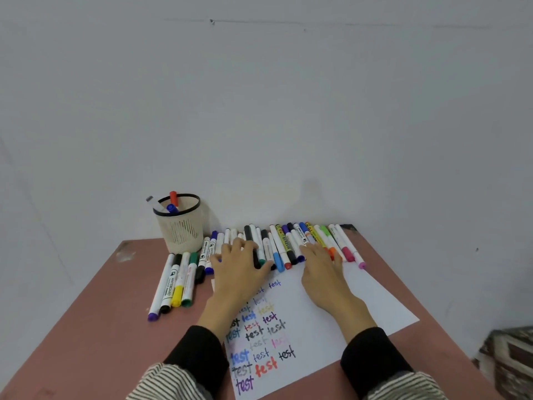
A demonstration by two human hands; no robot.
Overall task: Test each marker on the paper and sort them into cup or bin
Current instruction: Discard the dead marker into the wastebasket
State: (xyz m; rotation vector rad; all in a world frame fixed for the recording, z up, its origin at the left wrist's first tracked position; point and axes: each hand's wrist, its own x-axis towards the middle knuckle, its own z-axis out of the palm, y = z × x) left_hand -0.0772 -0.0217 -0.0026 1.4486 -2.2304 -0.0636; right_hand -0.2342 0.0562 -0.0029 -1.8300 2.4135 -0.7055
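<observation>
Pink tabletop (pixel 95 298) carries a row of markers (pixel 288 243) under both flat, empty hands, left hand (pixel 242 267) and right hand (pixel 320 269), nearer than the cup (pixel 180 223); a careless sweep could roll markers over the paper (pixel 360 307).

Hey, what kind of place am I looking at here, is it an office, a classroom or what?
Probably a plain room at home or a simple work corner; I can't say for sure. A small reddish table stands against a bare pale wall, with a row of markers, a pen cup and a test-scribbled paper.
</observation>
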